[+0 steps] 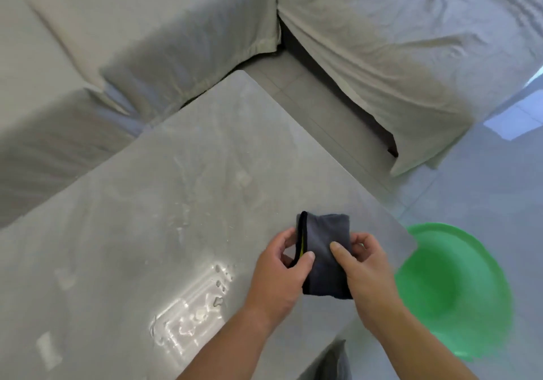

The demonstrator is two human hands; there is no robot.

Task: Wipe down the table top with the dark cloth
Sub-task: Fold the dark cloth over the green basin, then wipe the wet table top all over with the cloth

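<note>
- Grey slip-covered sofa (88, 56) fills the far left, its seat edge just beside the long side of the bench (176, 159).
- On the near left of the bench top lies a wet patch (191, 306) of beads and streaks that catches the light. Fainter smears run up the middle. By my reading, most of the surface has not yet been wiped.
- The left hand (276, 277) pinches the left edge of the dark cloth (326, 259), thumb on top and fingers curled behind it.
- The cloth is folded into a small pad with a yellow strip showing at its left fold. It is held between both hands over the bench's near right corner. Whether it touches the top I cannot tell.
- The right hand (370, 271) grips the cloth's right side, thumb pressed on the upper face and fingers tucked round the edge.
- The step in hand looks like folding or squaring the cloth before wiping. The next move calls for laying the pad flat, pressing down with one hand and sweeping toward the wet patch.
- A green basin (458, 291) sits on the floor (484, 188) just beside the bench corner, with a second sofa section (411, 41) beyond.
</note>
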